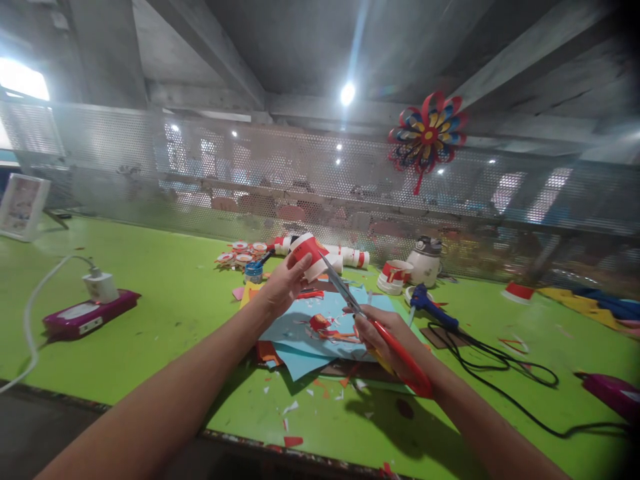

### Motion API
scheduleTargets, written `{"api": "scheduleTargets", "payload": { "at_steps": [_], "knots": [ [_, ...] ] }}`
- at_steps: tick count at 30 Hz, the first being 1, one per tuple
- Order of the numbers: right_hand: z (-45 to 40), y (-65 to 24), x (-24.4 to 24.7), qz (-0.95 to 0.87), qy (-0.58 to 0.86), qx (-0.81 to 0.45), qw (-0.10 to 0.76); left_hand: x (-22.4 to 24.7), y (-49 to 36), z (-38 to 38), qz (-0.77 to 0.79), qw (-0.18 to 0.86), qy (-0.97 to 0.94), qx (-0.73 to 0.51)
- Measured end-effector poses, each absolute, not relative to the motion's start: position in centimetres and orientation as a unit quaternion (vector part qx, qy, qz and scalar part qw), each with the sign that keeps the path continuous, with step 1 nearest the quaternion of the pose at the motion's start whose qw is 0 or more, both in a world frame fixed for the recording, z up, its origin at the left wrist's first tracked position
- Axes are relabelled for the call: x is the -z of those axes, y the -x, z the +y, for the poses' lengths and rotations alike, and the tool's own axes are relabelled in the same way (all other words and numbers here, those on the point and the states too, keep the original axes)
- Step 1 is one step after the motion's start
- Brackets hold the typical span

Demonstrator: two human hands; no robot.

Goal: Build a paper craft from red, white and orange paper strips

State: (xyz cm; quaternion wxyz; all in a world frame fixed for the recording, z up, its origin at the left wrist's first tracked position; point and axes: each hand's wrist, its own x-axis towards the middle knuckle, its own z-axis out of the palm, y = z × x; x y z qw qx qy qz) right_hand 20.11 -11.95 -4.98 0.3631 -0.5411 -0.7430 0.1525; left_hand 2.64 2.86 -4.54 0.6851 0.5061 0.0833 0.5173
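Note:
My left hand (285, 287) grips a red and white paper cup (309, 255), tilted and raised above the table. In my right hand (383, 330) is a pair of scissors (403, 360) with red handles. Its blades point up and left, with their tips at the cup's right side; whether they touch the paper I cannot tell. Under both hands lie light blue paper sheets (295, 327) strewn with red and white scraps. A crumpled red scrap (320, 323) sits near the middle of the sheets.
A blue glue gun (434, 308) with a black cord lies to the right. Behind stand stacked paper cups (395, 277) and a grey-white jug (425, 260). A purple power strip (91, 315) is at left, another purple block (610, 395) at right. The green table's front edge (240, 440) is near me.

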Motion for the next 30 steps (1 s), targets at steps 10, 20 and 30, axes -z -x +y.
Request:
{"api": "scheduleTargets", "payload": {
  "at_steps": [10, 20, 30],
  "knots": [
    [-12.08, -19.97, 4.68, -0.742, 0.56, -0.115, 0.35, 4.63, -2.65, 2.89, 0.093, 0.681, -0.507, -0.52],
    [-11.8, -19.98, 5.0, -0.738, 0.558, -0.126, 0.357, 4.65, -2.76, 2.64, 0.104, 0.681, -0.507, -0.518],
    [-11.87, -19.78, 5.18, -0.72, 0.564, -0.149, 0.375, 4.93, -2.77, 2.83, 0.099, 0.68, -0.516, -0.512]
  ]
}}
